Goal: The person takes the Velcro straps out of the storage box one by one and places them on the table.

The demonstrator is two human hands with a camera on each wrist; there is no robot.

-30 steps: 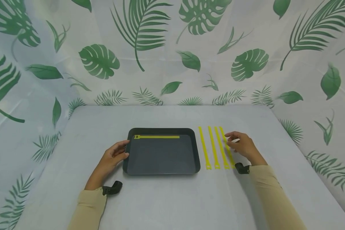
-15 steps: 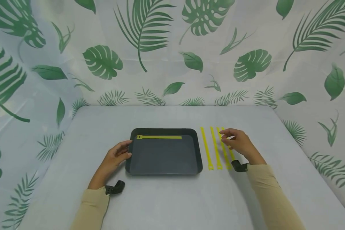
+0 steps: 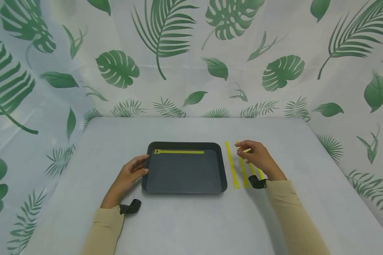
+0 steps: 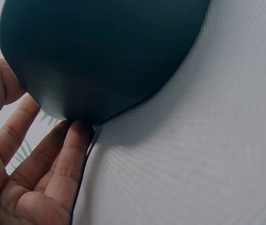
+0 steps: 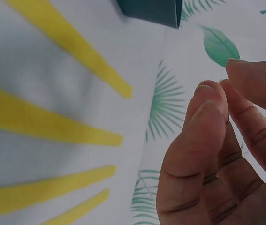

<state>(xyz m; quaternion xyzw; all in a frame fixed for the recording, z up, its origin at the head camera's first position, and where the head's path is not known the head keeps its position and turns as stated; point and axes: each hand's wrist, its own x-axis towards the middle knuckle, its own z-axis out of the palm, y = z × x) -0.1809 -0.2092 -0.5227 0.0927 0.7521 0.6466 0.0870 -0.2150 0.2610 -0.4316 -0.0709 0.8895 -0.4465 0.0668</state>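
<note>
My left hand is at the left side of a dark grey tray. In the left wrist view its fingertips touch the tray's outer wall, fingers fairly straight. Inside the tray, along the far side, lies a yellow cable strap with a slotted head at its left end. Right of the tray several more yellow straps lie side by side, pointing away from me. My right hand hovers above them, fingers loosely bent and holding nothing; it covers parts of these straps.
The pale cloth-covered table ends at a white, leaf-printed backdrop, which also rises on both sides. A black wrist camera sits on the left wrist, another black camera on the right.
My right hand has moved left over the yellow straps, from the rightmost ones toward those nearer the tray. The left hand stays at the tray, and the head view has turned slightly left.
</note>
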